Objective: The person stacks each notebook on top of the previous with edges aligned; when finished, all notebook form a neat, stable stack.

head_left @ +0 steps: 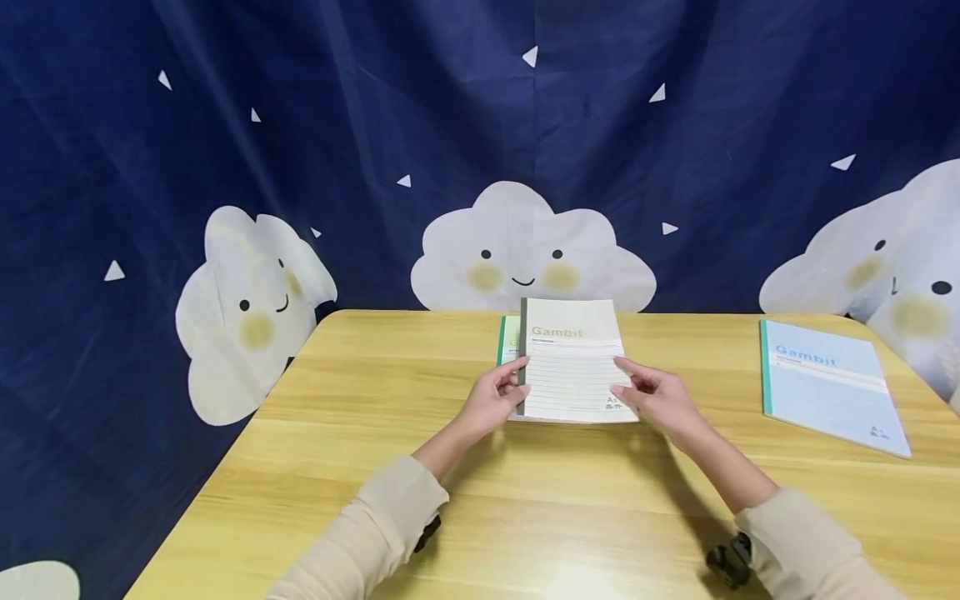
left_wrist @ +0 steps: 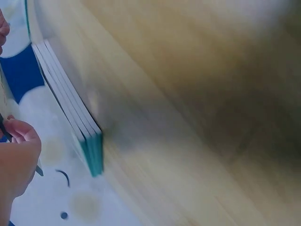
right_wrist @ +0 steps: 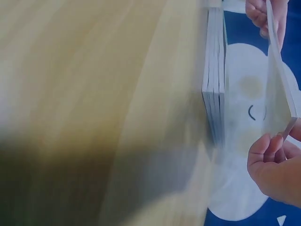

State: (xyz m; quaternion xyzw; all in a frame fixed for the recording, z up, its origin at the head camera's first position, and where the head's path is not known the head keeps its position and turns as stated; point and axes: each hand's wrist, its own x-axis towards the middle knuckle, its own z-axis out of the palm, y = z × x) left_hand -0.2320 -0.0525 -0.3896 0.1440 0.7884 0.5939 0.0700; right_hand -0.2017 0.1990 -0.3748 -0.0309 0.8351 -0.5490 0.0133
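A cream notebook with a dark grey spine and the word Gambit is held up by both hands. My left hand pinches its spine edge, while my right hand pinches the opposite edge near the lower corner. Behind and below it lies a stack of several notebooks with green spines, mostly hidden by the cream one in the head view. Both wrist views show a gap between the held notebook and that stack. The left wrist view catches the teal spines of the stack side-on.
On the right of the wooden table lies a light blue notebook with a teal spine. A dark blue curtain with white clouds hangs behind the table's far edge.
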